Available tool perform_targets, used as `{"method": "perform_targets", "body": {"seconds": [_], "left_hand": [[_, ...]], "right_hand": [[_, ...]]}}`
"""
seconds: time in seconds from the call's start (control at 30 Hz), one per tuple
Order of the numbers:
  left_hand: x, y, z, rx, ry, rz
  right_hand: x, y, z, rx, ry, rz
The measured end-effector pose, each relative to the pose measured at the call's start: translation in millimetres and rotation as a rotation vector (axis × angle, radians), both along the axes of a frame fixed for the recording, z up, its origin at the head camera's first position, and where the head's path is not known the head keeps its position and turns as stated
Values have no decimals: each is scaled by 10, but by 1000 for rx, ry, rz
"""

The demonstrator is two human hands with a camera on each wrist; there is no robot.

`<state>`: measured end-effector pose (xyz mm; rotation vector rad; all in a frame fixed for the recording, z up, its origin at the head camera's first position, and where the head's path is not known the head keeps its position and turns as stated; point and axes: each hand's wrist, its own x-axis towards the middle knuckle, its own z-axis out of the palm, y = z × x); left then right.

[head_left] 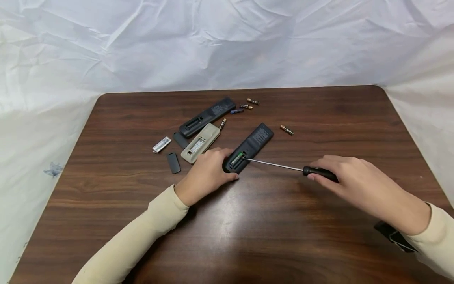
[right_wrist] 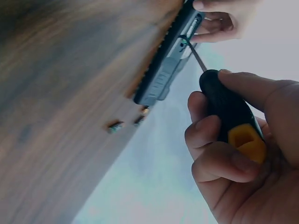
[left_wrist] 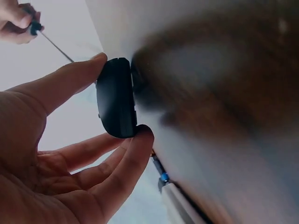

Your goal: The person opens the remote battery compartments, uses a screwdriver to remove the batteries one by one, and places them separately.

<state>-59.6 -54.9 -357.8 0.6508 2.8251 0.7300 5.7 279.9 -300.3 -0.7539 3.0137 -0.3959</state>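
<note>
Blocking the remote (head_left: 250,148) end, left hand (head_left: 207,171); screwdriver (head_left: 283,165) tip unclear.

Dark wood-grain table (head_left: 142,221), black remote (head_left: 250,148) with what looked like a green battery (head_left: 237,158) inside, black-and-yellow screwdriver (right_wrist: 236,123), beige remote (head_left: 200,142).

Staged recording setup: wooden table (head_left: 319,221) backed by draped white sheet (head_left: 227,43), walls hidden.
</note>
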Motion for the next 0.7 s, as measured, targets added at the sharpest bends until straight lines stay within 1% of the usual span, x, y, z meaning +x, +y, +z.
{"method": "perform_targets", "body": {"seconds": [0.2, 0.33, 0.43, 0.53, 0.7], "left_hand": [[51, 22, 19, -41, 67, -12], [70, 36, 15, -70, 114, -17], [78, 41, 8, -90, 140, -13], [79, 41, 2, -101, 146, -11], [75, 41, -6, -109, 148, -9]], "right_hand": [[63, -104, 43, -40, 125, 86], [89, -156, 51, -65, 163, 121], [100, -201, 32, -91, 182, 134], [126, -251, -18, -113, 199, 130], [194, -301, -95, -133, 203, 93]]}}
